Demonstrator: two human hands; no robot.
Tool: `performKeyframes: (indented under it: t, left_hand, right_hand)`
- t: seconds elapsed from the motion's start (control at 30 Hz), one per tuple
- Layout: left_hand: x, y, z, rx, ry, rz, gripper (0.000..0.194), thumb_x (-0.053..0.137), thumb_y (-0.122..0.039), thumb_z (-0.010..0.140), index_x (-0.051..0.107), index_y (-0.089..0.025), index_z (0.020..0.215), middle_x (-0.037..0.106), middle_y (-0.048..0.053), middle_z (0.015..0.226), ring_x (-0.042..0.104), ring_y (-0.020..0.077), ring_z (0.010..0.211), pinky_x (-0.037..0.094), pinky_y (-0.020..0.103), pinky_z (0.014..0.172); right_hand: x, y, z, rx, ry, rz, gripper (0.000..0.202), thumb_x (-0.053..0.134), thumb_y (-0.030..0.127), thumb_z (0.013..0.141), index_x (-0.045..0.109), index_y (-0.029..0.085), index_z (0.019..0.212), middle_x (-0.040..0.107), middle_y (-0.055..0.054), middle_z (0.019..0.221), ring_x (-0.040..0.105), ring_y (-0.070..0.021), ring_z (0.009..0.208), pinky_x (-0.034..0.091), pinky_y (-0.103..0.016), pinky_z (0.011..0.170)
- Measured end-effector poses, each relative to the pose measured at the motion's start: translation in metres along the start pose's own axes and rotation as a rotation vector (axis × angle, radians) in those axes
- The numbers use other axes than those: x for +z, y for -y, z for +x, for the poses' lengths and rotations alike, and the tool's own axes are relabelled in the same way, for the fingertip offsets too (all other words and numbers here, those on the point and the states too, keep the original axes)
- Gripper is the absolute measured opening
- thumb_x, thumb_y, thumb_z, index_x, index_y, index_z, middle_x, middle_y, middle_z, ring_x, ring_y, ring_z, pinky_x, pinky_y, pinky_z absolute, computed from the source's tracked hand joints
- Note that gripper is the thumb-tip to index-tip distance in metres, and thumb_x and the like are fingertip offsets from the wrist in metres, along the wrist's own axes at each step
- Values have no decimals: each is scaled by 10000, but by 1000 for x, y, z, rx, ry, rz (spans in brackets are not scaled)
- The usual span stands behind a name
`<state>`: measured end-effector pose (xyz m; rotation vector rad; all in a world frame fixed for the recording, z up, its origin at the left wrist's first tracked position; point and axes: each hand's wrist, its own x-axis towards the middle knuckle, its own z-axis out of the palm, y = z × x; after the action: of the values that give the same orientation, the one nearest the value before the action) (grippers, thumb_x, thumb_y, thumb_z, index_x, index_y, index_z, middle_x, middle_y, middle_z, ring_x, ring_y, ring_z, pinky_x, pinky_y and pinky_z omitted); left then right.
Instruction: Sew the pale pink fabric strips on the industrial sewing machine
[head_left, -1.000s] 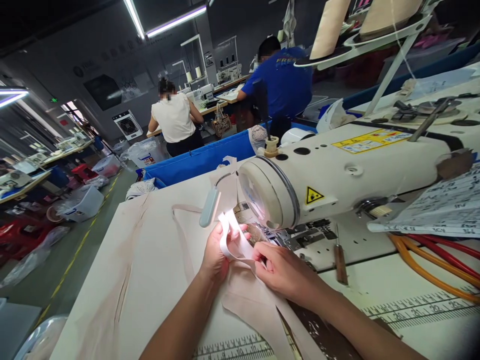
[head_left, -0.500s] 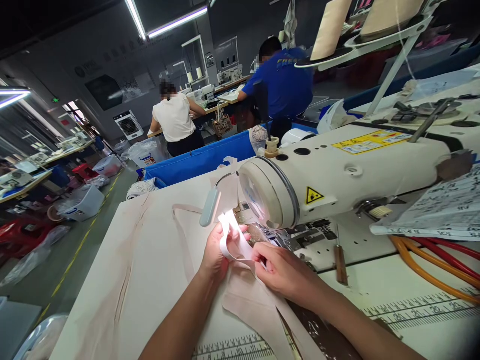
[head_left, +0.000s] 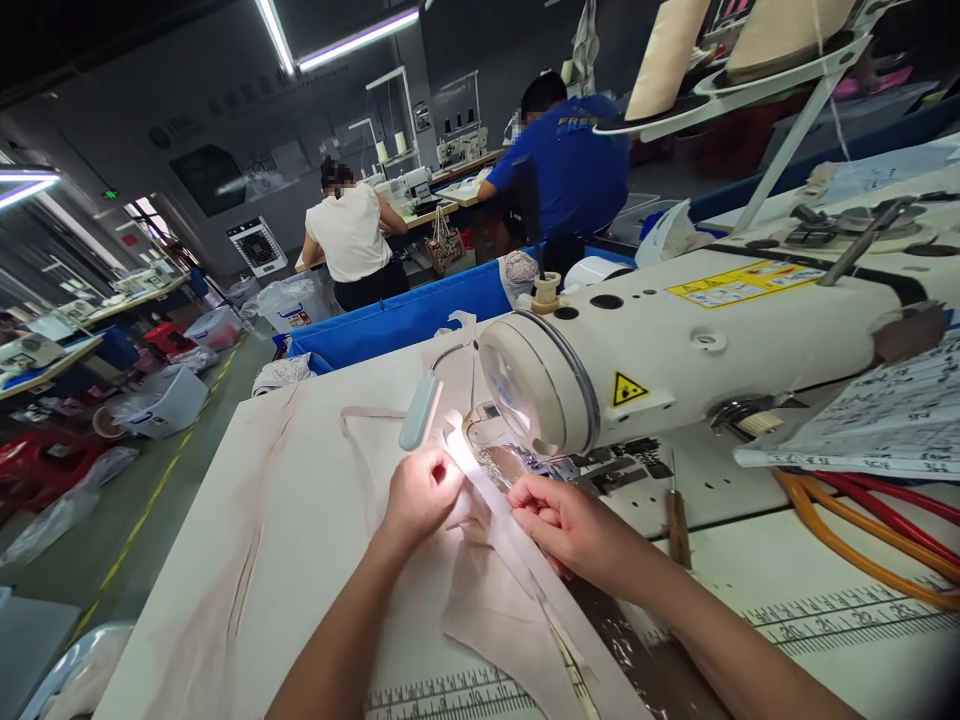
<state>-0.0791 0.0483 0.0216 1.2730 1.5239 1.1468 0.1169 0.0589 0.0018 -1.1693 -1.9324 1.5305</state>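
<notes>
A pale pink fabric strip (head_left: 501, 520) runs from near the sewing machine (head_left: 645, 340) down towards me, over a wider piece of the same cloth (head_left: 484, 600). My left hand (head_left: 424, 490) is closed on the cloth at the strip's left side, fingers curled in. On the right edge, my right hand (head_left: 551, 515) pinches the strip between thumb and fingers. The strip's far end lies under the light beside the needle area, which is partly hidden by the machine head. A small grey lamp (head_left: 420, 412) hangs just beyond my left hand.
A wooden-handled awl (head_left: 678, 530) lies right of my right hand, near orange tubing (head_left: 817, 535). Printed rulers (head_left: 457, 695) mark the table (head_left: 300, 560). A blue cloth trough (head_left: 405, 320) borders the far edge. Two people sit at machines beyond it.
The strip, looped over my open left palm before, is now drawn out straight. My left hand has turned over, closed and shifted left. My right hand keeps its pinch in nearly the same place.
</notes>
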Motion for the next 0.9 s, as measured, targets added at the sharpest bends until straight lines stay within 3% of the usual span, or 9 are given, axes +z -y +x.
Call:
performKeyframes:
  t: [0.07, 0.17, 0.3, 0.53, 0.9]
  left_hand:
    - [-1, -5, -3, -94, 252, -48, 277, 586, -245, 704, 515, -196, 441, 504, 8, 496, 450, 134, 511, 326, 249, 513]
    - [4, -7, -6, -155, 373, -173, 249, 608, -322, 728, 589, -174, 529, 551, 10, 546, 403, 100, 455, 285, 236, 462]
    - [13, 2, -5, -120, 297, -297, 299, 740, -445, 705, 699, -151, 733, 637, 26, 698, 488, 102, 546, 339, 217, 499]
    - [20, 9, -3, -187, 227, -485, 414, 828, -481, 607, 708, -124, 778, 716, 97, 781, 639, 177, 683, 510, 288, 677]
    - [16, 11, -1, -188, 248, -507, 466, 807, -484, 651, 715, -126, 934, 739, 117, 834, 677, 210, 734, 529, 338, 755]
  right_hand:
    - [-1, 0, 1, 8, -17, 25, 137, 507, 358, 787, 468, 226, 780, 433, 81, 498, 468, -124, 434, 324, -221, 429]
    - [-1, 0, 2, 20, -35, 51, 153, 516, 371, 766, 464, 228, 758, 398, 89, 474, 444, -120, 418, 308, -219, 421]
    - [-1, 4, 5, 32, -34, 77, 188, 515, 410, 735, 449, 233, 739, 380, 91, 472, 420, -116, 397, 303, -225, 403]
    - [-7, 11, 3, 1, 50, 51, 254, 543, 452, 739, 430, 228, 693, 385, 78, 523, 409, -107, 421, 283, -229, 409]
    - [-6, 3, 3, -16, 64, -56, 225, 536, 371, 769, 399, 221, 673, 401, 76, 509, 431, -111, 425, 284, -229, 440]
